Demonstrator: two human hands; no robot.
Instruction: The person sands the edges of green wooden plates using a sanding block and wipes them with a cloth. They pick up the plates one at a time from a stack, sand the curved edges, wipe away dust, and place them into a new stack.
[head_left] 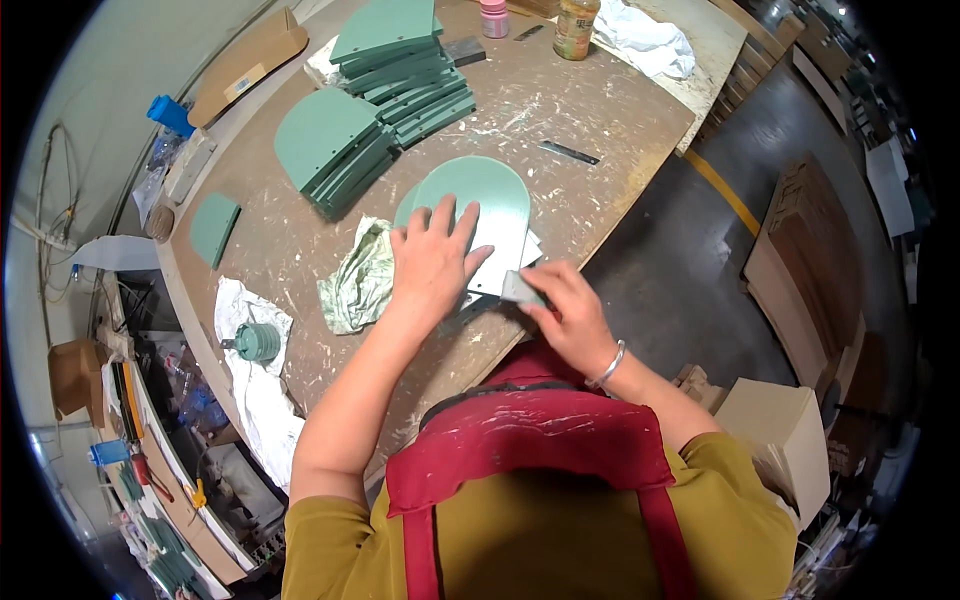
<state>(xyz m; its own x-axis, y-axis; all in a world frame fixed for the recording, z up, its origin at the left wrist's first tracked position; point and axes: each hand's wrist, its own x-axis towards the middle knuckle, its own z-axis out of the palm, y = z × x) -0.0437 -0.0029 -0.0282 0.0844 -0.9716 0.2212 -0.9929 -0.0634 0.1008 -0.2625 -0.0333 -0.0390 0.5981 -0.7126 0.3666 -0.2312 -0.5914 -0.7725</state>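
Green arched panel lies flat, near edge of counter. Left hand spread open, pressing it down. Right hand grips small grey scraper at panel's right edge. Best: firm hold-down, low blade angle. Stacked panels far left.

We see short mustard-yellow sleeves ending above the elbows, forearms bare down to the left hand and right hand. Just behind the right hand, a silver bangle circles the wrist. A red apron with whitish paint smears and two straps covers the shirt.
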